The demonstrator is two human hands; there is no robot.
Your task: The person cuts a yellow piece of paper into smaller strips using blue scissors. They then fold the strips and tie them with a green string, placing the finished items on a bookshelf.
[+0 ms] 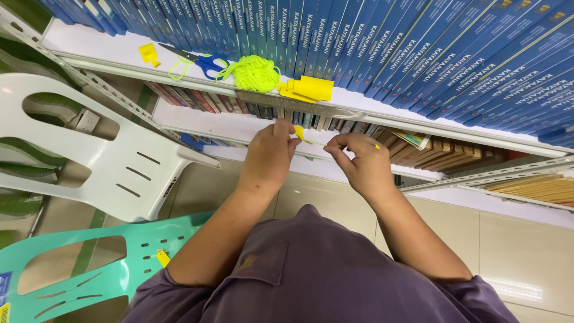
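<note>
- Left hand [270, 157] pinches a small yellow tag [299, 133] below the shelf [382, 113] edge.
- Right hand [362, 162] grips the neon string [317, 142] running off the tag.
- String bundle [254, 73] and blue scissors [206, 62] sit on the shelf above.

Open air between shelf edge [335, 110] and the person's chest. On the ledge, blue-handled scissors [206, 62], neon string bundle [254, 73] and yellow tags [308, 88] crowd the strip before the blue books [371, 42]. White chair [128, 161] blocks the left.

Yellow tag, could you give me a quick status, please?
Both hands pinched on yellow tag: left hand, right hand. Tag off shelf. Nothing in the way.
</note>
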